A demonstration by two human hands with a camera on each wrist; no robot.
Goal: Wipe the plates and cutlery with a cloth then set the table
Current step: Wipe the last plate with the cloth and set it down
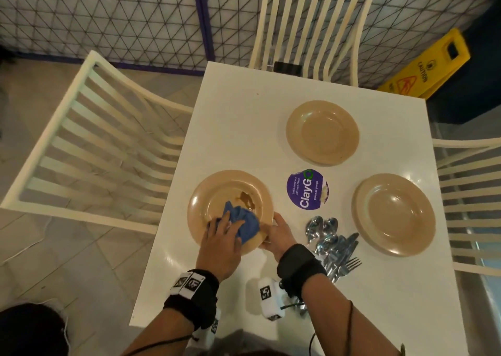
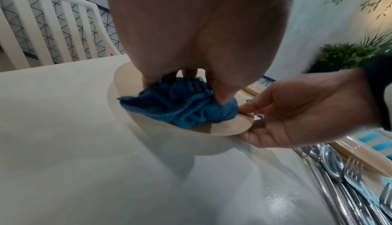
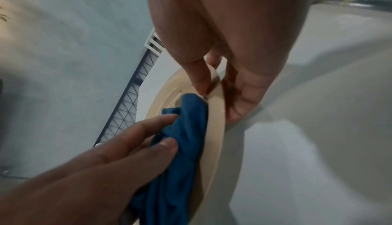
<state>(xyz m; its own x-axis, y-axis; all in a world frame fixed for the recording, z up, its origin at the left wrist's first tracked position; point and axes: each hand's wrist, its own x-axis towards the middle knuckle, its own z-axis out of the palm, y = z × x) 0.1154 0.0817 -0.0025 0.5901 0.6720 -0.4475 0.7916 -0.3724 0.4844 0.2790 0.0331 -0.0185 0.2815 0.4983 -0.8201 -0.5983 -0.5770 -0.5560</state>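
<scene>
A tan plate [image 1: 214, 190] with a brown smear [image 1: 246, 199] sits at the table's near left, its near edge lifted. My left hand [image 1: 221, 236] grips a bunched blue cloth [image 1: 245, 221] against the plate's inside; in the left wrist view the cloth [image 2: 180, 104] is crumpled under my fingers. My right hand [image 1: 279, 233] pinches the plate's near right rim [image 3: 216, 111], thumb on top, fingers beneath. Two other tan plates, one at the back [image 1: 322, 132] and one at the right [image 1: 393, 214], lie flat. A pile of spoons, forks and knives [image 1: 332, 244] lies between the plates.
A round purple sticker [image 1: 306, 189] marks the white table [image 1: 244, 117]. Cream slatted chairs stand at the left [image 1: 89, 144], back [image 1: 311, 25] and right [image 1: 471, 193]. A yellow caution sign [image 1: 431, 65] leans at the back right. A mesh fence runs behind.
</scene>
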